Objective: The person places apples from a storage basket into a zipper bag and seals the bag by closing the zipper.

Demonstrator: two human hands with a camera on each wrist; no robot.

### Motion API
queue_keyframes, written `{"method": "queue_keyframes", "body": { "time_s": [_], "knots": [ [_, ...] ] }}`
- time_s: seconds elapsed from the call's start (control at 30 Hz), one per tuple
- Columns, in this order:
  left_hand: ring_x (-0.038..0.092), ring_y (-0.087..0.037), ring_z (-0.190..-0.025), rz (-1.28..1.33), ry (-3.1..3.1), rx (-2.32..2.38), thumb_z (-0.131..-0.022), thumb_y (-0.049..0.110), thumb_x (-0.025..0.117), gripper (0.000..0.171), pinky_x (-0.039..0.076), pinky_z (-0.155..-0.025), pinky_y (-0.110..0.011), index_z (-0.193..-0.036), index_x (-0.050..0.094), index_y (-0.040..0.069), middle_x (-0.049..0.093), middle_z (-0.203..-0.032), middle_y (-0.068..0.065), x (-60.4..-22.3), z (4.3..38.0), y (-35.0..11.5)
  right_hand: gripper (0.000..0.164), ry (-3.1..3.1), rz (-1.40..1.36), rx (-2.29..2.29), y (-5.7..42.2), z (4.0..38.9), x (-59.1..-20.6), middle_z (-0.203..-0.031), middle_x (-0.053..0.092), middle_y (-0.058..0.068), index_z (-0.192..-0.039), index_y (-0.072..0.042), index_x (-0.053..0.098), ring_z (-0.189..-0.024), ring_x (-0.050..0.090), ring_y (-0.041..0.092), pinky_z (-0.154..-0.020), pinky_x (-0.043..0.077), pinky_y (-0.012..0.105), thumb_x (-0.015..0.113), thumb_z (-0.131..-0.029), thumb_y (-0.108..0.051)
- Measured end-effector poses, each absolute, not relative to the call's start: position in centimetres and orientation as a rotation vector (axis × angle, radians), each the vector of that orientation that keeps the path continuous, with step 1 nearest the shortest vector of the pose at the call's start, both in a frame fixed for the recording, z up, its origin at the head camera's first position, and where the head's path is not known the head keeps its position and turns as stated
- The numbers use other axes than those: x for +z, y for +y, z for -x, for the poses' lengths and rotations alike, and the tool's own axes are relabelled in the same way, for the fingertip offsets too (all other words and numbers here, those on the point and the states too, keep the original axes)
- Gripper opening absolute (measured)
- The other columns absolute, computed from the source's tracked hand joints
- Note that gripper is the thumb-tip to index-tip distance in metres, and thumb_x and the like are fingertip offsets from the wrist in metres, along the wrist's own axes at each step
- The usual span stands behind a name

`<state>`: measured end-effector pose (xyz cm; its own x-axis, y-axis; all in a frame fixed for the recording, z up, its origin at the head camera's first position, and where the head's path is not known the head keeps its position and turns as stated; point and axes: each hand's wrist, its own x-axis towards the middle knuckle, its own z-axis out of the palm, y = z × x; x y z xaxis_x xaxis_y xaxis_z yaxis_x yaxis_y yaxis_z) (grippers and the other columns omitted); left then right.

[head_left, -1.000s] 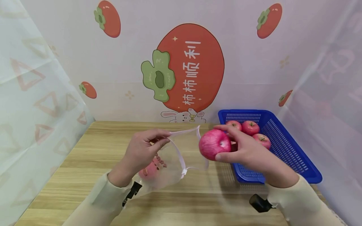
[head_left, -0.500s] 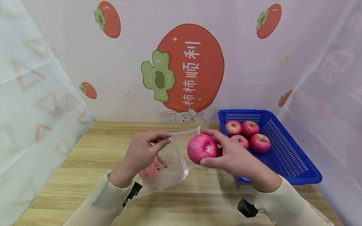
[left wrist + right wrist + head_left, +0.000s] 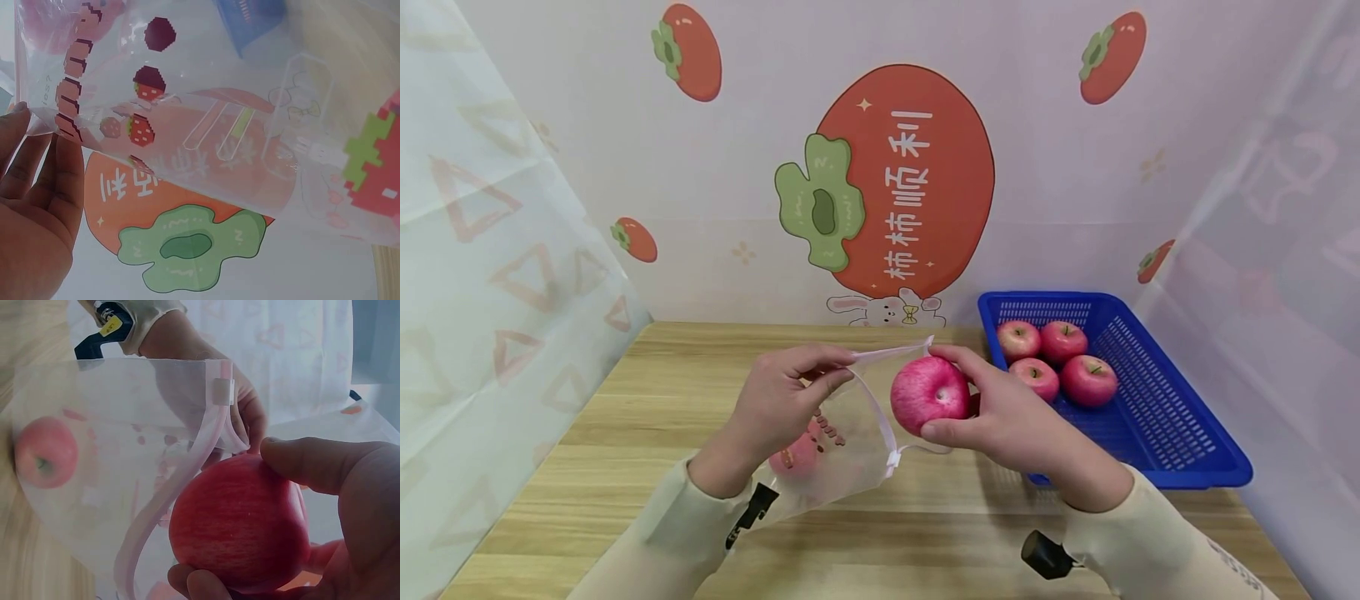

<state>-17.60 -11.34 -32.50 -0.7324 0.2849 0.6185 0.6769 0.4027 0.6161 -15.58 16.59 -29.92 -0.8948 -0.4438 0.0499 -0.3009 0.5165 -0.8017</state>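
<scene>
Apparently apple (image 3: 929, 395) within right grip (image 3: 1000, 412).

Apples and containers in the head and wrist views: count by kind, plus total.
Apples: 6. One in the right hand at, one inside the clear bag, four in the basket at.
Clear zip bag: 1, mouth held by the left hand.
Blue basket: 1.
Total: 8.
</scene>
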Motion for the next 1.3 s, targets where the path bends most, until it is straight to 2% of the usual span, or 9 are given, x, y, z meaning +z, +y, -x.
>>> {"method": "queue_keyframes", "body": {
  "time_s": [0.17,0.3,0.43,0.67,0.83,1.03,1.3],
  "knots": [
    [0.066,-0.007,-0.073,0.824,-2.251,-1.276,-0.083,0.001,0.080,0.023,0.057,-0.066,-0.028,-0.103,0.078,0.010,0.073,-0.092,0.010,-32.4,17.5,-11.4,0.083,2.619,0.634,-1.308,16.4,15.5,-30.0,-0.131,0.055,0.011,-0.151,-0.022,0.038,-0.113,0.059,0.025,-0.091,0.052,0.046,0.082,-0.083,-0.041],
    [0.067,-0.010,-0.073,0.815,-2.257,-1.278,-0.084,0.001,0.080,0.023,0.057,-0.064,-0.031,-0.104,0.078,0.010,0.073,-0.091,0.010,-32.5,17.5,-11.4,0.081,2.574,0.608,-1.354,16.3,15.5,-30.0,-0.136,0.053,0.014,-0.153,-0.019,0.035,-0.101,0.066,0.022,-0.084,0.056,0.043,0.079,-0.087,-0.035],
    [0.066,-0.016,-0.067,0.806,-2.243,-1.298,-0.083,0.000,0.080,0.023,0.054,-0.057,-0.030,-0.103,0.078,0.011,0.073,-0.089,0.009,-32.5,17.5,-11.3,0.077,2.546,0.582,-1.383,16.3,15.5,-30.2,-0.142,0.050,0.017,-0.154,-0.020,0.033,-0.090,0.069,0.019,-0.077,0.057,0.039,0.076,-0.091,-0.029],
    [0.066,-0.013,-0.068,0.779,-2.197,-1.272,-0.082,-0.001,0.080,0.019,0.053,-0.057,-0.028,-0.098,0.079,0.008,0.074,-0.091,0.008,-32.6,17.7,-11.5,0.071,2.584,0.583,-1.349,16.7,15.5,-30.5,-0.142,0.049,0.017,-0.151,-0.020,0.037,-0.085,0.067,0.017,-0.072,0.056,0.036,0.075,-0.091,-0.027],
    [0.066,-0.021,-0.065,0.772,-2.189,-1.288,-0.082,-0.001,0.080,0.019,0.051,-0.052,-0.028,-0.099,0.079,0.008,0.074,-0.090,0.006,-32.6,17.7,-11.7,0.070,2.602,0.564,-1.334,17.1,15.6,-30.5,-0.142,0.050,0.017,-0.151,-0.020,0.038,-0.086,0.066,0.020,-0.071,0.055,0.036,0.075,-0.091,-0.028],
    [0.064,-0.016,-0.062,0.783,-2.175,-1.284,-0.082,-0.001,0.080,0.020,0.048,-0.047,-0.023,-0.099,0.079,0.010,0.074,-0.089,0.006,-32.4,17.7,-11.7,0.070,2.642,0.546,-1.300,17.8,15.6,-30.4,-0.141,0.051,0.017,-0.150,-0.018,0.039,-0.091,0.066,0.021,-0.073,0.056,0.036,0.074,-0.091,-0.029],
    [0.062,-0.010,-0.060,0.758,-2.189,-1.281,-0.082,-0.003,0.080,0.021,0.048,-0.045,-0.023,-0.100,0.078,0.009,0.074,-0.088,0.007,-32.5,17.6,-11.9,0.069,2.633,0.537,-1.331,18.8,15.7,-30.7,-0.141,0.051,0.018,-0.150,-0.015,0.040,-0.089,0.064,0.021,-0.073,0.056,0.035,0.074,-0.092,-0.026]
  ]
}}
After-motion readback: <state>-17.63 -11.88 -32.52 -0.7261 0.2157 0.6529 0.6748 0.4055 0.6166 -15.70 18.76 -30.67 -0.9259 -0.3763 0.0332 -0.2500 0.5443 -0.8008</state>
